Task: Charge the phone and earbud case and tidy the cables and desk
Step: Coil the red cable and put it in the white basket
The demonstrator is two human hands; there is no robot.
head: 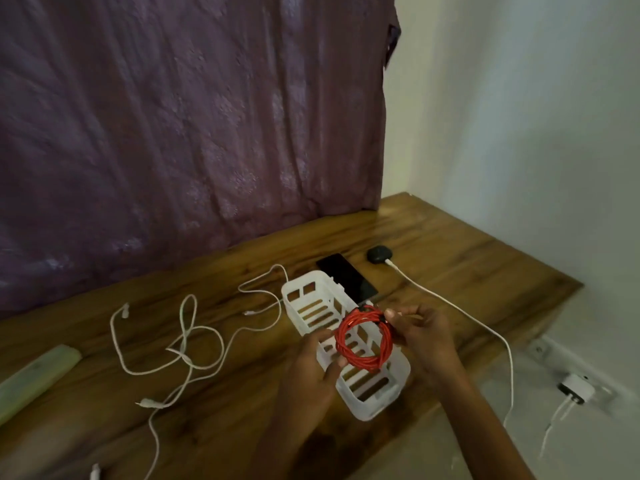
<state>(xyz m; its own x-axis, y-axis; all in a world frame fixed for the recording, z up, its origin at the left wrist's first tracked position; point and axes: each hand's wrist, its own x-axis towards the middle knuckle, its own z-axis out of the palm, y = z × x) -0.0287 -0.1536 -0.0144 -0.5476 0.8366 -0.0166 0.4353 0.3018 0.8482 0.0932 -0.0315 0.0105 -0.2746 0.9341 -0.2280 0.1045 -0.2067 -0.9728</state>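
I am pinching the red cable coil point(385, 342) with my left hand point(309, 371) and right hand point(427, 336) over the white basket point(367, 409).

Wooden table point(450, 251), white basket point(367, 410) mid-table, phone point(346, 275) just beside at 12 o'clock, earbud case point(377, 253) at 1, loose cables point(183, 355) at 9

phone point(346, 277): black, screen dark, flat on the desk point(467, 244), just beside the basket's point(367, 407) far right side.
case point(376, 253): black, rounded, right of the phone, white lead point(450, 303) plugged in.
lead: runs near and right, off the desk edge.
red cable point(363, 337): coiled ring, gripped by left hand point(311, 362) and right hand point(426, 337) above the basket.
white cables point(187, 341): loose, tangled, left of the basket.
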